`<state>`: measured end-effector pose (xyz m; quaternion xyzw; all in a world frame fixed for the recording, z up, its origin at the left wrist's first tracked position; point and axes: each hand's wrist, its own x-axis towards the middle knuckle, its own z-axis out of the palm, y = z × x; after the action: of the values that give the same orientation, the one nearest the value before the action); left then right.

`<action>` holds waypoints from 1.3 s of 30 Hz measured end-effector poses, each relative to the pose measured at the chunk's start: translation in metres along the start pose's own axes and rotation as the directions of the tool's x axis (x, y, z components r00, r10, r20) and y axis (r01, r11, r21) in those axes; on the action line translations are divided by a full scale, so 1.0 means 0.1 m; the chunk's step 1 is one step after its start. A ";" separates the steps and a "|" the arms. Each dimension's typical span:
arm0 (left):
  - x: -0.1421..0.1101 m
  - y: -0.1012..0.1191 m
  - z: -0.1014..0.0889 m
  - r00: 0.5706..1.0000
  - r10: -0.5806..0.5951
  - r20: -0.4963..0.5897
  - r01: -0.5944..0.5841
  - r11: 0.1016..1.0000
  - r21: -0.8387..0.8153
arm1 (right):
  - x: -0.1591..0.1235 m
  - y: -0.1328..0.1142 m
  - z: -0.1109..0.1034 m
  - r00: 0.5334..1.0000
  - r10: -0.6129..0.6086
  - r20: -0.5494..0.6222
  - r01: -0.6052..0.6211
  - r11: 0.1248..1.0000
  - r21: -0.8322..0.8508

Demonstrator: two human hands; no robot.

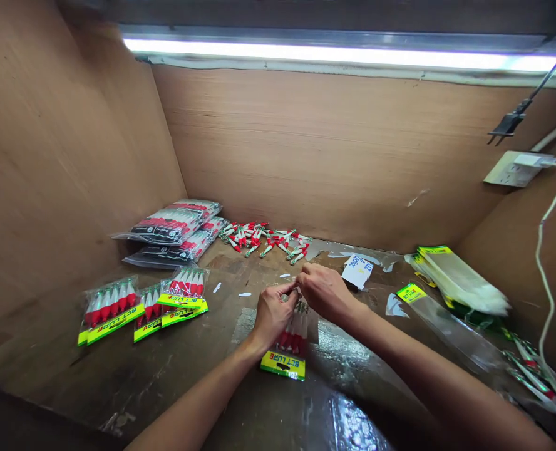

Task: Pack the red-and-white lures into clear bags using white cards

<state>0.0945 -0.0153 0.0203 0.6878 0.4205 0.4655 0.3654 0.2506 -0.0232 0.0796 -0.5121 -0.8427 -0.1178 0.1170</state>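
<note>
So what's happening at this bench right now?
Both hands, left and right, meet at the far end of a yellow-labelled packet of red-and-white lures. Filled packets sit to the left, loose lures lie near the back wall, and a stack of clear sleeves is at right. Exactly what the fingertips grip is hard to see.

- shiny clear plastic bags (111,304) with glossy yellow-green labels
- brown wooden back panel (325,144), pretty matt
- matt white paper card (357,270)
</note>
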 end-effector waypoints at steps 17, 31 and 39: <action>0.07 -0.18 0.06 0.997 -0.067 0.028 0.069 0.991 -0.116 | 0.03 0.47 0.32 0.808 0.479 -0.342 -0.346 0.857 0.383; -0.03 -0.01 0.09 0.997 -0.045 0.061 0.054 0.987 -0.151 | -0.22 0.08 0.15 0.912 0.271 -0.307 -0.122 0.895 0.428; -0.02 -0.05 0.14 0.985 -0.156 0.068 0.170 0.925 -0.339 | -0.22 0.14 0.35 0.786 0.546 -0.288 -0.271 0.724 0.635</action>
<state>0.1061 -0.0166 0.0113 0.5851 0.3814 0.4860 0.5253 0.2702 -0.0242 0.0404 -0.5896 -0.6477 0.0483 0.4802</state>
